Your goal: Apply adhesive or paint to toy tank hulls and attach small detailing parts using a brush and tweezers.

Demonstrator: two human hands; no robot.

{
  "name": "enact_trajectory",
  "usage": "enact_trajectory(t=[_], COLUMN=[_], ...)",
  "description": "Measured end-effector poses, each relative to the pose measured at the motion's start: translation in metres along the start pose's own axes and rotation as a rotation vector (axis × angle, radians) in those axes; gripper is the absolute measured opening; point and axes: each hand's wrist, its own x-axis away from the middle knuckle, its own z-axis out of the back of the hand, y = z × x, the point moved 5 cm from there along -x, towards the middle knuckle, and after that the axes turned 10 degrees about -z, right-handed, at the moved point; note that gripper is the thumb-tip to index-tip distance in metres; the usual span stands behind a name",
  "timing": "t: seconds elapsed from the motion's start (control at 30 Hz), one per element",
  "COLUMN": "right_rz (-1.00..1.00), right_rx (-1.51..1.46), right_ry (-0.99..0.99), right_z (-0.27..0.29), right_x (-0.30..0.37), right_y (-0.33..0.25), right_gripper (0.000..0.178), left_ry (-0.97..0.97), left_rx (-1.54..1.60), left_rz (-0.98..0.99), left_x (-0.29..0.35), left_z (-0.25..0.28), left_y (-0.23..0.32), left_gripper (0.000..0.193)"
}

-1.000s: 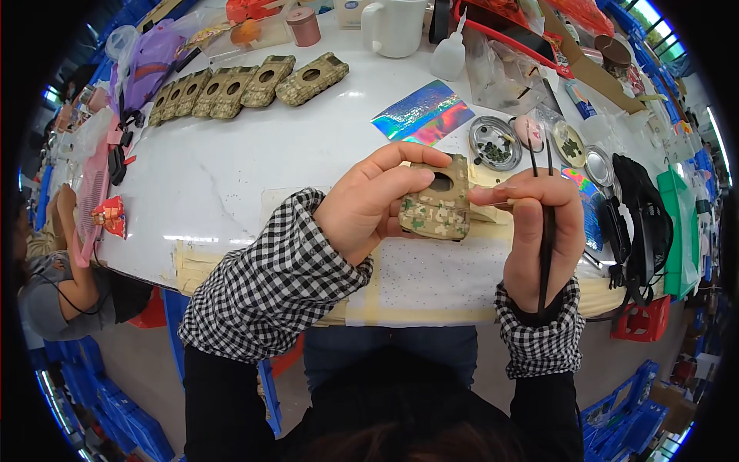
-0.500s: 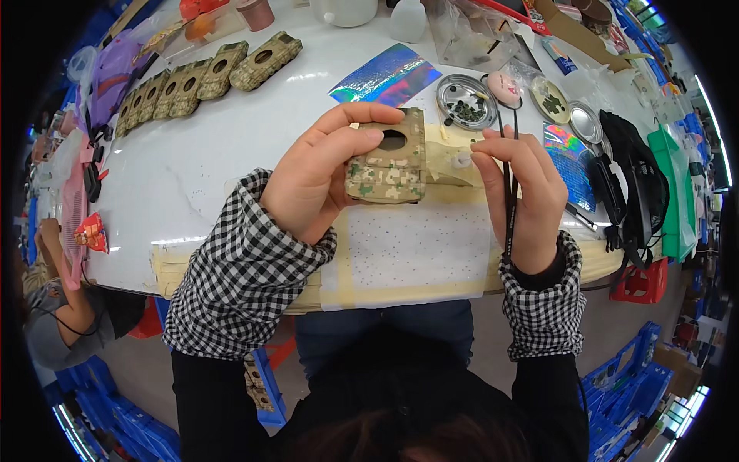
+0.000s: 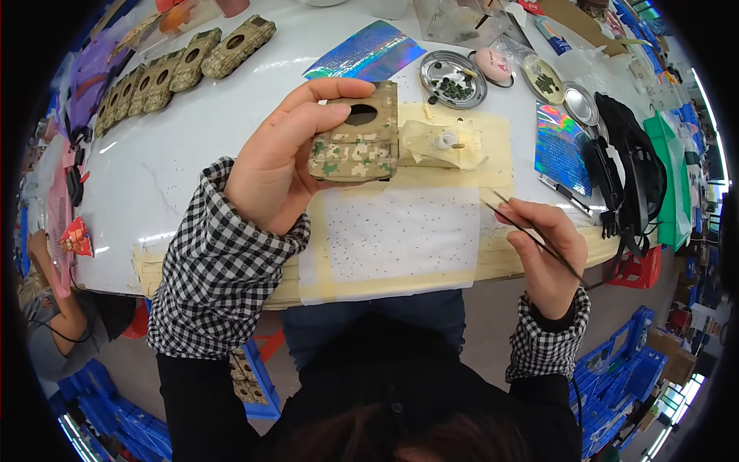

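A boxy toy tank hull [image 3: 350, 158] in pixel camouflage, with a round dark opening in its top, is gripped in my left hand [image 3: 269, 173], thumb beside the opening. Black tweezers [image 3: 548, 248] rest between the thumb and fingers of my right hand [image 3: 560, 258]. Their thin tips point up and left, over the right edge of a white sheet [image 3: 400, 239] speckled with tiny dark dots. Against the hull's right side sits a tape-covered block [image 3: 419, 146] bearing a small white cup-shaped piece [image 3: 446, 139]. No part shows clearly at the tweezer tips.
Several similar hulls [image 3: 188, 65] form a row at the far left. A round metal dish [image 3: 454, 81] holds small dark green parts; another dish [image 3: 544, 80] with green pieces lies right of it. Shiny blue sheets [image 3: 366, 52], a black bag [image 3: 635, 162] and a green tray [image 3: 668, 177] surround them.
My right hand has moved down and right, away from the taped block, and the tweezers have swung from upright to slanting leftward. My left hand keeps hold of the hull. The whole view has shifted slightly.
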Motion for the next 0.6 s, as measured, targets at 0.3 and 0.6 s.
enact_trajectory(t=[0.3,0.6], right_rz=[-0.167,-0.195], right_rx=[-0.337,-0.275], right_ry=[0.001,0.009], right_z=[-0.006,-0.010], right_x=[-0.003,-0.007], right_y=[0.036,0.037], right_gripper=[0.014,0.012], left_ry=[-0.003,0.012], left_rx=[-0.024,-0.026], left_rz=[0.001,0.005], left_x=[-0.001,-0.001], left_z=[0.003,0.002], left_y=[0.000,0.000], left_gripper=[0.037,0.037])
